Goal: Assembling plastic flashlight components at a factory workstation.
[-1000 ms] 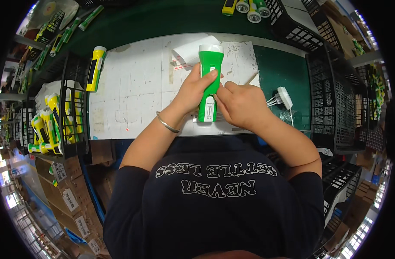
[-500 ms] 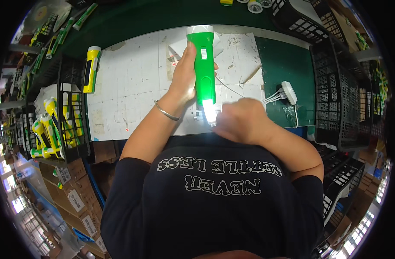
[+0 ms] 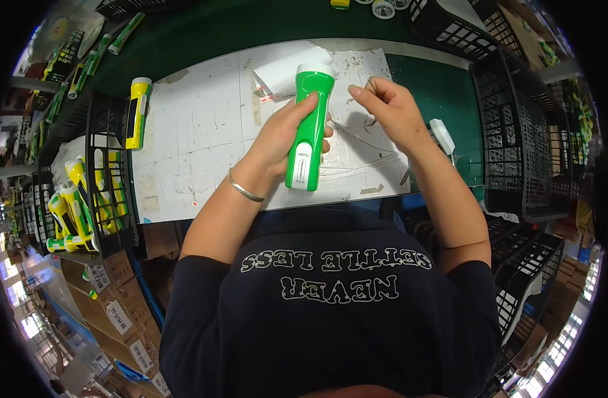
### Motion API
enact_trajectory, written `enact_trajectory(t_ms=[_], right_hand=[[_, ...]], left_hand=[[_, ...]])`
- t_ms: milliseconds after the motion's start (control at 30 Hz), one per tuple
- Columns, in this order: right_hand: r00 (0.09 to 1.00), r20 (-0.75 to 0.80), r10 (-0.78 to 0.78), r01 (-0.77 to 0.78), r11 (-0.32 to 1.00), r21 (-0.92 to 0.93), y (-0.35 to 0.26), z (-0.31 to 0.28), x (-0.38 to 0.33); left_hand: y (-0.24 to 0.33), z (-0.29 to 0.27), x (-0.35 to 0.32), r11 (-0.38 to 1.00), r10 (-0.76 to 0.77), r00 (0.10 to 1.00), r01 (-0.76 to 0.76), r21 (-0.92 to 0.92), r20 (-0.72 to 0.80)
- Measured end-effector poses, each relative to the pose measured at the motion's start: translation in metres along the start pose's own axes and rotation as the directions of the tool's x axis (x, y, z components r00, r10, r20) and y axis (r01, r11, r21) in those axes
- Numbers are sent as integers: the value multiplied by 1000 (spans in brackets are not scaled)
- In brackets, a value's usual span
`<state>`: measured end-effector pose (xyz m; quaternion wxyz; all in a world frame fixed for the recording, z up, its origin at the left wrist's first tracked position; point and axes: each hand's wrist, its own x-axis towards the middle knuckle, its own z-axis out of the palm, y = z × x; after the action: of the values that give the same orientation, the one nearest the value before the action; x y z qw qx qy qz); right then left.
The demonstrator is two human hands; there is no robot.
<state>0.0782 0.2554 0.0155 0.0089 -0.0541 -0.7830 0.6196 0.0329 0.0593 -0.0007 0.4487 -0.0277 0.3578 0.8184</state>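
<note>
My left hand (image 3: 294, 129) is wrapped round a green flashlight (image 3: 310, 119) with a white head, its thumb lying along the upper side. The flashlight slants slightly, head away from me, and a white oblong panel shows near its lower end. To its right my right hand (image 3: 393, 113) is raised over the table, fingers loosely bent and the thumb apart from the forefinger. Nothing shows between them. White cables (image 3: 364, 166) lie below that hand, running toward a white power hub (image 3: 442, 136) partly hidden behind my right forearm.
A curled white sheet (image 3: 291, 69) lies behind the flashlight on the worn white board (image 3: 198, 119). At the left is a yellow-green flashlight (image 3: 139, 113), near a black basket (image 3: 108, 219) of similar ones. Black crates (image 3: 510, 146) stand at the right.
The flashlight has come nearer and turned, so its switch no longer shows and the panel does. Its lower-end glow is gone. My right hand moved from that end up and right.
</note>
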Motion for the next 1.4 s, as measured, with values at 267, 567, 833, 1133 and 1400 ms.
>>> enact_trajectory(t_ms=[267,567,833,1133,1400], right_hand=[[908,419,-17,79,988,-132,-37,-11,-4],[912,411,-20,-46,987,152,-23,-11,-1],[997,10,-72,58,705,-707,29,39,13],[982,-88,-170,94,828,-552,26,29,9],[994,-87,-68,9,838,-546,44,30,28]], left_hand=[[23,5,-39,-291,323,852,-326,899,413],[56,-8,-67,-209,88,976,-179,961,201],[16,-26,-41,302,221,973,-131,944,64],[6,-27,-21,264,400,917,-126,956,10],[5,-29,-16,243,448,894,-110,964,-11]])
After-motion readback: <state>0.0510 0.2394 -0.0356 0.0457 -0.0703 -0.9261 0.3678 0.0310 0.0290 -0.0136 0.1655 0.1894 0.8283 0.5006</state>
